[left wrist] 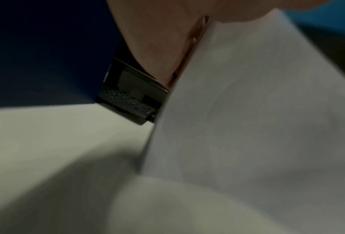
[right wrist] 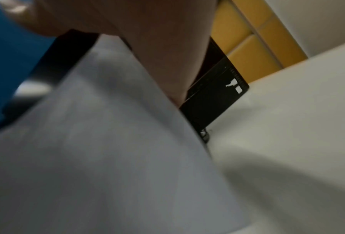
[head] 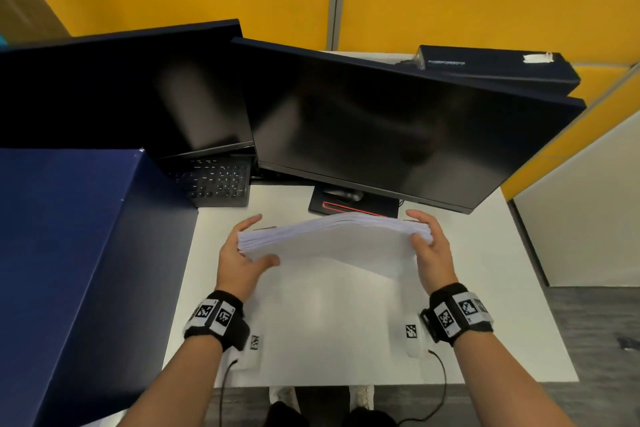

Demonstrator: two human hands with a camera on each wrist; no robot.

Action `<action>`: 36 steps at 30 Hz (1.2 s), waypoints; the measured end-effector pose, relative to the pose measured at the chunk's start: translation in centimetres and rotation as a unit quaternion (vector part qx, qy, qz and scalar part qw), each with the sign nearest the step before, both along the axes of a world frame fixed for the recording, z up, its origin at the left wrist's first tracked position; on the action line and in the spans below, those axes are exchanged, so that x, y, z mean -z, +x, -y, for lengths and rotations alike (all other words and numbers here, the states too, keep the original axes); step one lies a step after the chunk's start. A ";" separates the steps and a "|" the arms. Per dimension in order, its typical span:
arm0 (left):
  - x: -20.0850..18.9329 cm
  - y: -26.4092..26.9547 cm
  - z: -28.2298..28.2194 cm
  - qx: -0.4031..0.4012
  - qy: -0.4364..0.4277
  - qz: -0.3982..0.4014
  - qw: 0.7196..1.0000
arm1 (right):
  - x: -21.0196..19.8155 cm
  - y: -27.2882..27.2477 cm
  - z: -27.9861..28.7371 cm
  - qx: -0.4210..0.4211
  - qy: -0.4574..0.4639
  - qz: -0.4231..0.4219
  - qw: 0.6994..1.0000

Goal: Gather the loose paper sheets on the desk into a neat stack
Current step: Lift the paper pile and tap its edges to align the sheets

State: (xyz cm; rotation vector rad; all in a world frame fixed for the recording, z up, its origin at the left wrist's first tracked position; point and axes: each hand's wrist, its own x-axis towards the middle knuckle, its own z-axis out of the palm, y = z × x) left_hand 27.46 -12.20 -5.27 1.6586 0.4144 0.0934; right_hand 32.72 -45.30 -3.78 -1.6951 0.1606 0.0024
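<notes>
The left hand and the right hand each clasp one short side of the paper stack, thumbs on the near face, fingers behind it. Between them the stack stands tilted on its lower edge on the white desk, the top edge bowed and slightly fanned. No loose sheets show around the hands, so gathering looks done; squaring the edges and laying the stack flat remain. Beyond the fingers stand two dark monitors.

Head view bright, edges warped; wrist views dim & blurry (close-up).
</notes>
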 end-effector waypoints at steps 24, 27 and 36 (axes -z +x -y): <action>-0.8 2.1 -0.7 -0.016 0.090 -0.028 0.995 | 0.1 0.0 0.2 -0.007 -0.068 0.003 0.998; 0.5 1.3 0.4 -0.039 0.078 -0.063 0.994 | 1.8 -0.4 0.2 -0.025 -0.112 -0.030 0.993; -1.0 2.3 2.6 -0.148 -0.026 0.036 0.988 | 0.1 0.1 -1.7 0.070 0.019 0.007 0.997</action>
